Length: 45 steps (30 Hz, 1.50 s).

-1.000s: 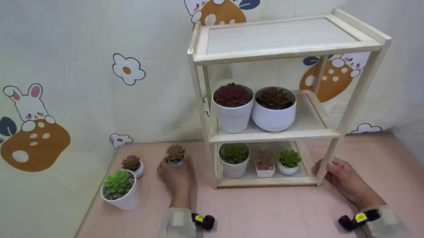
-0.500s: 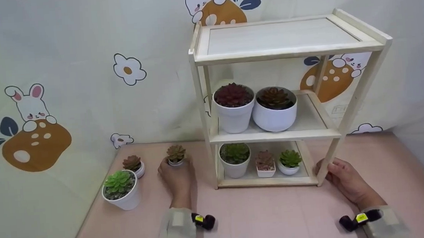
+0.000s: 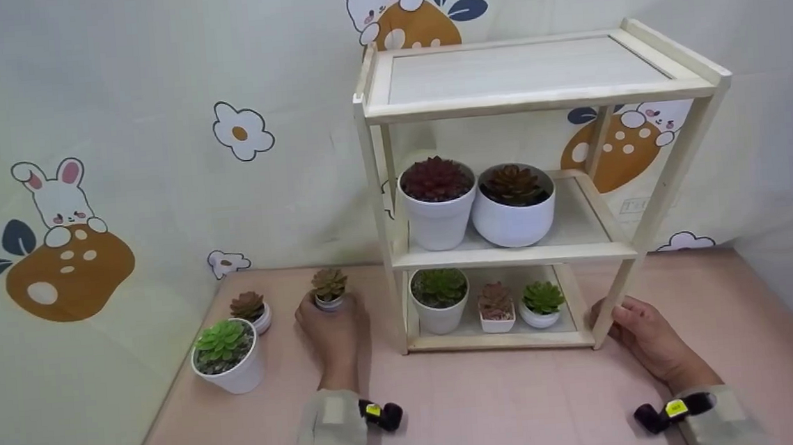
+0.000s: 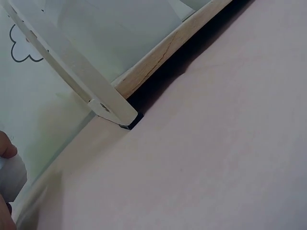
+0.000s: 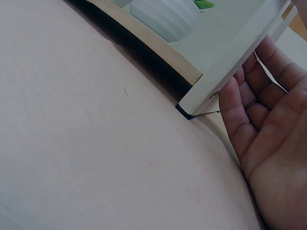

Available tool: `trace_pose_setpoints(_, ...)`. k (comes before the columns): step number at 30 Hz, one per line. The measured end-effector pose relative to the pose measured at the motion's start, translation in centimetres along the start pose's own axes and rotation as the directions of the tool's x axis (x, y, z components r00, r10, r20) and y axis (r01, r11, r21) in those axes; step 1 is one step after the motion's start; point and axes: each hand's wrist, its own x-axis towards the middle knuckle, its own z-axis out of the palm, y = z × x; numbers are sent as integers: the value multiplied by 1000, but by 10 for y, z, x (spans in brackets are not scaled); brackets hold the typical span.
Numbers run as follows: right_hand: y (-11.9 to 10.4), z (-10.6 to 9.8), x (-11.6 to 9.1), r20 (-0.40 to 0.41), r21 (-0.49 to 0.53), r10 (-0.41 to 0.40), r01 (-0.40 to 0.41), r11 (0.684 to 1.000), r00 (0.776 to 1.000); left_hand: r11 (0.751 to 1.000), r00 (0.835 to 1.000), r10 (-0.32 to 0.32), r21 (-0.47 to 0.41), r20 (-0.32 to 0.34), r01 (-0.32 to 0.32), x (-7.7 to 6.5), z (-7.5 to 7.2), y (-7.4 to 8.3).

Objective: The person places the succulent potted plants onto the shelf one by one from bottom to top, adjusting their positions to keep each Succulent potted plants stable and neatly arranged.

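Observation:
My left hand (image 3: pixel 331 332) grips a small white pot with a brownish-green succulent (image 3: pixel 330 284), upright at table height left of the shelf. Only a bit of that pot (image 4: pixel 12 178) and the fingers show at the left wrist view's edge. My right hand (image 3: pixel 645 334) holds the front right leg of the wooden shelf rack (image 3: pixel 500 103) low down, thumb in front and some fingertips behind. In the right wrist view, the curled fingers (image 5: pixel 235 112) lie against that leg. On the middle tier stand a dark red succulent (image 3: pixel 438 205) and a brown succulent (image 3: pixel 513 207) in white pots.
The bottom tier bears a green succulent (image 3: pixel 439 300), a pink succulent (image 3: pixel 496 306) and a small green succulent (image 3: pixel 542 303). Left of my left hand stand a bright green potted succulent (image 3: pixel 228 356) and a small reddish-brown one (image 3: pixel 249 311). A printed cloth wall (image 3: pixel 159 218) rises behind the table.

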Motion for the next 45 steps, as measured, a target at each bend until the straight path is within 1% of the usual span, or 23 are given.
trace_pose_setpoints(5, -1, 1, 0, -21, -9, 12, -12, 1000, 1000, 1000, 1000, 3, -11, 6, -3, -1, 1, 2)
trace_pose_setpoints(11, -1, 0, 0, 5, 1, -6, 6, 1000, 1000, 1000, 1000, 1, -5, 2, -1, -2, 2, 5)
trace_pose_setpoints(16, 1, -2, 0, 33, 5, -37, 37, 999, 999, 1000, 999, 24, -15, -24, -24, -2, 3, 8)
trace_pose_setpoints(19, 2, -2, 0, 37, 6, -44, 44, 999, 998, 999, 999, 31, -35, -22, -32, -2, 3, 10)
trace_pose_setpoints(22, 2, -2, 0, 39, 8, -41, 41, 999, 998, 998, 1000, 24, -57, -9, -25, -3, 3, 11)
trace_pose_setpoints(25, 3, -2, 0, 41, 9, -39, 39, 999, 998, 996, 999, 32, -82, 1, -32, -3, 2, 12)
trace_pose_setpoints(32, 2, -3, 0, 41, -1, -33, 33, 999, 999, 996, 1000, 27, -84, 15, -26, -6, 0, 17)
trace_pose_setpoints(37, 2, -3, 1, 37, -19, -21, 21, 1000, 999, 996, 1000, 31, -81, 1, -31, -7, 0, 20)
trace_pose_setpoints(42, 2, -3, 1, 42, -18, -26, 26, 999, 999, 993, 999, 41, -107, -18, -43, -6, 0, 25)
trace_pose_setpoints(45, 2, -3, 0, 46, -4, -32, 32, 999, 998, 992, 999, 42, -117, -10, -42, -7, -1, 27)
